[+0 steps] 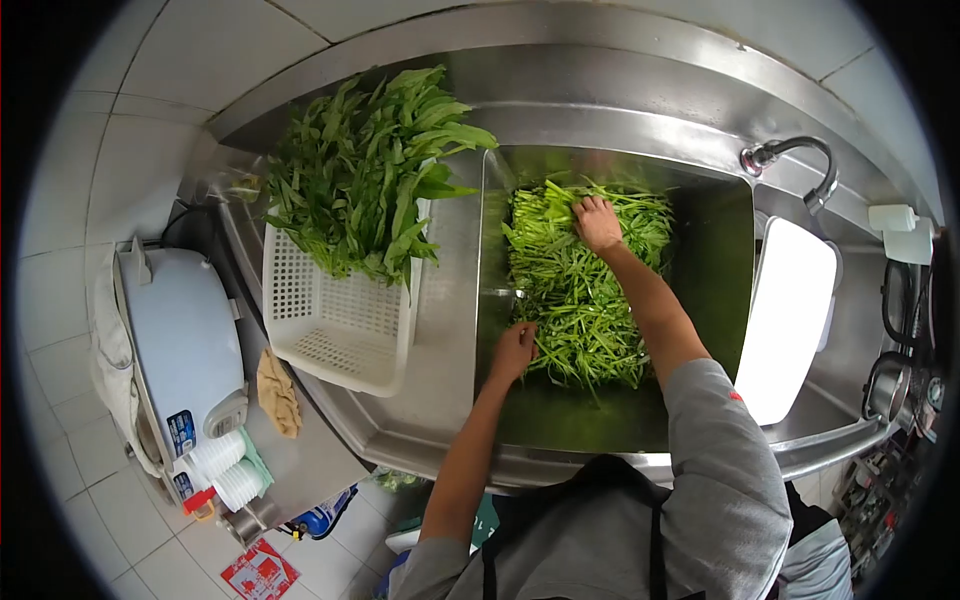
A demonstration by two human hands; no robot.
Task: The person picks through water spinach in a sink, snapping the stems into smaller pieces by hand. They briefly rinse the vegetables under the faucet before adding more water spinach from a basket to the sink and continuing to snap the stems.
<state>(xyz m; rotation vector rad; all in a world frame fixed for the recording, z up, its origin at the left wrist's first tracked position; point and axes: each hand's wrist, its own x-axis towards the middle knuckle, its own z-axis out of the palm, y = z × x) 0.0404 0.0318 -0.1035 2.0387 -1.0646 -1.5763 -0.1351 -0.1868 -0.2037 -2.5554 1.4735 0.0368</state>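
Observation:
A thick heap of green leafy stems, like water spinach (585,320), fills much of the deep steel sink basin (715,240). My right hand (597,222) is on the upper part of the heap, fingers curled down into the stems. At the heap's lower left edge is my left hand (517,350), its fingers bent against the stems and partly hidden by them. To the left, a white perforated plastic basket (340,345) stands on the steel drainboard, with long-leaved greens (365,180) piled in its far part and hanging over the rim.
A curved faucet (815,165) rises behind the sink's right side. A white board or lid (790,315) lies right of the basin. On the left are a tan cloth (277,392), a large pale appliance (185,335) and stacked white cups (225,465). Pans (885,385) stand far right.

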